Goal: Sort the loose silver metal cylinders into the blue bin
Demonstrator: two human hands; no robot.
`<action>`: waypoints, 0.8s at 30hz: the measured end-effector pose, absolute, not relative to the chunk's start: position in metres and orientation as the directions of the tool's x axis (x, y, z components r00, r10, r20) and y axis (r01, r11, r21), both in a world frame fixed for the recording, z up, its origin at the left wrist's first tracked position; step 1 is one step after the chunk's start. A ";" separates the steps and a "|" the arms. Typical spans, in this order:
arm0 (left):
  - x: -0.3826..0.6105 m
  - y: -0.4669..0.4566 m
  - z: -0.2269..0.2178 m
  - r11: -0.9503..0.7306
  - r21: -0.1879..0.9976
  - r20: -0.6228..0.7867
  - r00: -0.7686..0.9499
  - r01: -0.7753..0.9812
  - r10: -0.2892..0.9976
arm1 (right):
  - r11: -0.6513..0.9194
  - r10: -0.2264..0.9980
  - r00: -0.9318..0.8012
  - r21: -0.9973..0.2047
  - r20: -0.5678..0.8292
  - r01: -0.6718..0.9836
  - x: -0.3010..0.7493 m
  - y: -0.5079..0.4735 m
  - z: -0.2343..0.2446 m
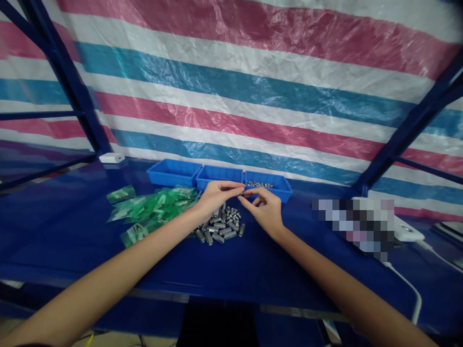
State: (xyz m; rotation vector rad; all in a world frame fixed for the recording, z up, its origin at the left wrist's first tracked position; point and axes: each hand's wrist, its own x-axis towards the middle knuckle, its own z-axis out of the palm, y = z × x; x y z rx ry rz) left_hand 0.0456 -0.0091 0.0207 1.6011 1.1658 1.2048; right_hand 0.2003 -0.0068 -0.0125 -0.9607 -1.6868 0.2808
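Observation:
My left hand (218,196) and my right hand (265,208) meet fingertip to fingertip above the table, just in front of the blue bins. Both are closed in a pinch around something small and dark between them, too small to name. Below and between the hands lies a pile of metal cylinders (219,231), partly hidden by my left hand and wrist. Small shiny metal parts (260,184) sit in the right blue bin (284,193). Left of my left forearm are heaped green-and-clear plastic packets (155,205).
The middle blue bin (220,172) and left blue bin (173,172) stand in a row along the back. A white box (112,158) rests at the back left. To the right are a white device (407,230) and a white cable (415,294). Striped sheeting (235,96) hangs behind the blue table (162,270).

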 end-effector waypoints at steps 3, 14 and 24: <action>0.047 -0.010 0.020 -0.236 0.959 0.220 0.112 0.159 0.969 | 0.639 0.705 -0.026 -0.620 0.709 0.455 0.200 -0.009 -0.011; 0.048 -0.010 0.017 -0.210 0.973 0.201 0.093 0.097 0.975 | 0.634 0.692 -0.007 -0.603 0.722 0.484 0.200 -0.010 -0.011; 0.045 -0.006 0.016 -0.387 0.843 0.327 0.216 0.373 0.920 | 0.616 0.754 0.007 -0.710 0.657 0.342 0.201 -0.010 -0.005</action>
